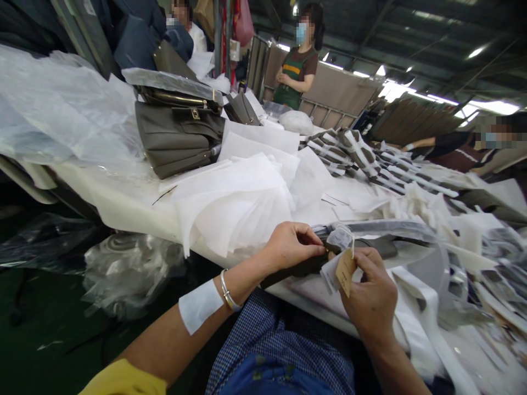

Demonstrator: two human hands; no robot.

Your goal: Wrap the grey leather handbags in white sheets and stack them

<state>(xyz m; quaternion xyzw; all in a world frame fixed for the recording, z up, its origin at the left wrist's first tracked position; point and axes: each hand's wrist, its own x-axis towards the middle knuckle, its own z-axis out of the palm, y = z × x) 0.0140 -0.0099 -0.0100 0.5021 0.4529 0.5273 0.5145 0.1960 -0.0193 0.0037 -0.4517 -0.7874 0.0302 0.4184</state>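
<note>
Left hand (284, 249), tan tag (346, 273) and right hand (373, 296) at the bench's (123, 200) near edge.
The left hand's grip stands nearly together at a dark piece (298, 272), perhaps steadying it; whether it pinches, I cannot tell. The tan tag, long axis steep and lower end towards the wearer, is pinched in the right hand's grip, seemingly to keep it aside.
</note>
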